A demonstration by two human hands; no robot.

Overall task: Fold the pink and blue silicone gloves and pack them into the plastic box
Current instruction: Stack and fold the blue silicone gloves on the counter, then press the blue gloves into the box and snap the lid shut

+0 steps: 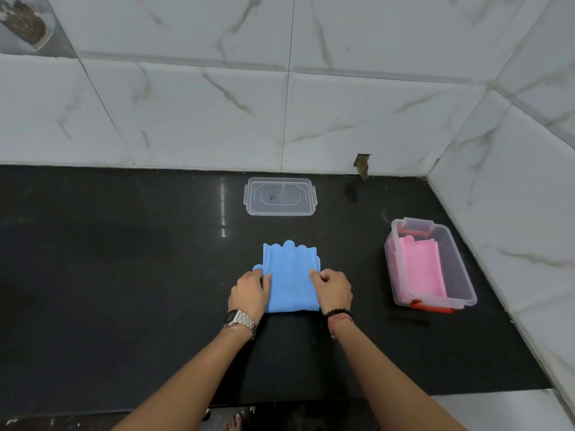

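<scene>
The blue silicone glove [291,275] lies folded flat on the black counter, its fingertips pointing toward the wall. My left hand [249,290] pinches its left edge and my right hand [333,289] pinches its right edge. To the right stands the clear plastic box [466,275] with red clips, and the folded pink glove [423,269] lies inside it.
The box's clear lid [280,196] lies flat near the back wall. The black counter [124,275] is bounded by tiled walls at the back and right, and its front edge runs just below my forearms.
</scene>
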